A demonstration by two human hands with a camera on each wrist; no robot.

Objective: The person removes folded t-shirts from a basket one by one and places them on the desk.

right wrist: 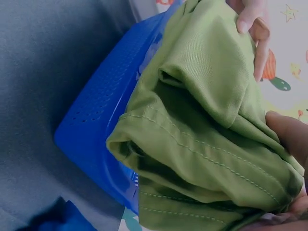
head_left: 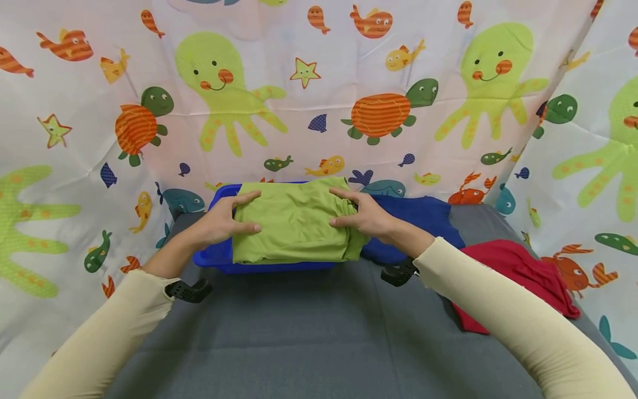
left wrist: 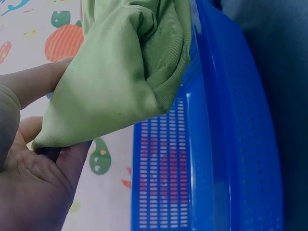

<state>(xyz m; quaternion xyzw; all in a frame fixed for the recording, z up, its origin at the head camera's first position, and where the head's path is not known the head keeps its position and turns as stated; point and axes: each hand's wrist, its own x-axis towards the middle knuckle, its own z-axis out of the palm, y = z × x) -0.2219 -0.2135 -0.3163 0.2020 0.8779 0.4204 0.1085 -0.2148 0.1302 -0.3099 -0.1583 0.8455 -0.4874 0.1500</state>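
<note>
A folded green shirt is held level over the blue plastic basket, covering most of its opening. At the shirt's left edge my left hand grips it, thumb and fingers on either side in the left wrist view. My right hand pinches the opposite edge, where stitched hems and loose folds show in the right wrist view. Parts of the fingers are hidden under the cloth. In the left wrist view the slotted basket wall shows below the shirt.
A dark blue cloth lies right of the basket, and a crumpled red cloth lies farther right. Grey fabric covers the surface. Printed sea-animal curtains stand behind and at both sides.
</note>
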